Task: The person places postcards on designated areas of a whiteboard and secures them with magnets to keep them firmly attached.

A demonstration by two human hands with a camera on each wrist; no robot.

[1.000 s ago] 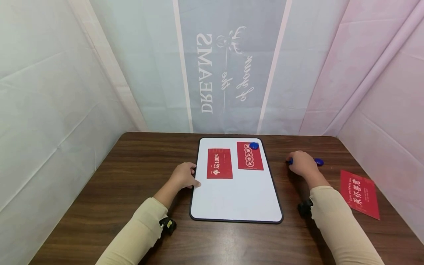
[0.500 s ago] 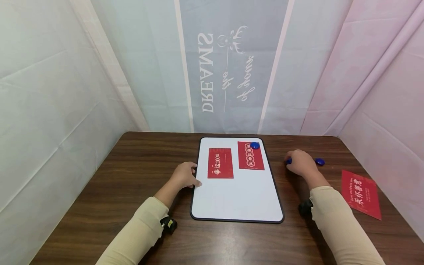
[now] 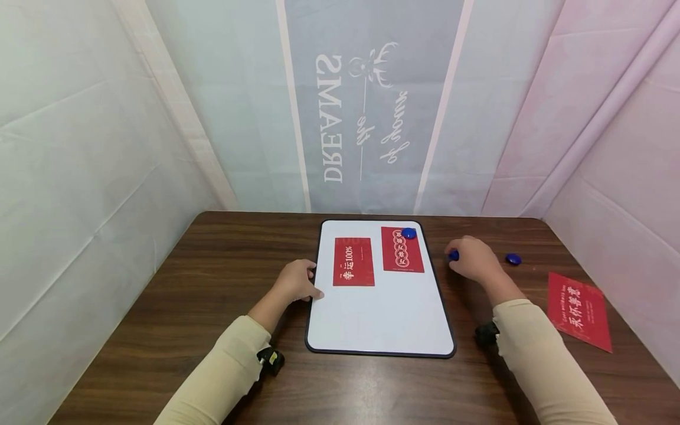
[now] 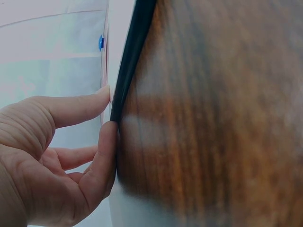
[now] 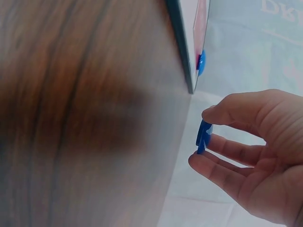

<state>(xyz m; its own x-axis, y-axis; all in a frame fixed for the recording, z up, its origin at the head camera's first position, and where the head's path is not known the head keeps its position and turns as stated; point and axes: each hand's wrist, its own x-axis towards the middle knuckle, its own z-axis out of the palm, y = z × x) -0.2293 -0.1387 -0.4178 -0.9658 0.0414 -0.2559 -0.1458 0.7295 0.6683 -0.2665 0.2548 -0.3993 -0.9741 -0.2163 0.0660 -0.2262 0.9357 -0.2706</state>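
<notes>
Nearest the person, two cream sleeves reach forward over a dark wooden table (image 3: pixel 212 277), the hands well apart with a whiteboard (image 3: pixel 379 319) lying flat between them. The left hand (image 3: pixel 294 283) rests at the board's left edge; the head view shows only its back, while the left wrist view shows the thumb (image 4: pixel 71 106) lying on the white face and a finger (image 4: pixel 106 151) pressed against the black rim, so the hand grips the edge of the board. To the right of the board, the right hand (image 3: pixel 470 260) sits just beside the right rim, and from the head only a spot of blue shows at its fingertips. The right wrist view makes it plain: a blue magnet (image 5: pixel 203 136) is pinched on edge between thumb and forefinger, off the table, near the board's corner. Further out on the table, a second blue magnet (image 3: pixel 512 258) lies to the right of that hand, and a red card (image 3: pixel 579 310) lies near the right table edge. On the far half of the board lie two more red cards: the left card (image 3: pixel 353 261) bare, the right card (image 3: pixel 402 249) with a third blue magnet (image 3: pixel 408 233) on its far corner, a magnet that also shows small in both wrist views. Behind the table hangs a pale curtain (image 3: pixel 366 106) with mirrored lettering.
</notes>
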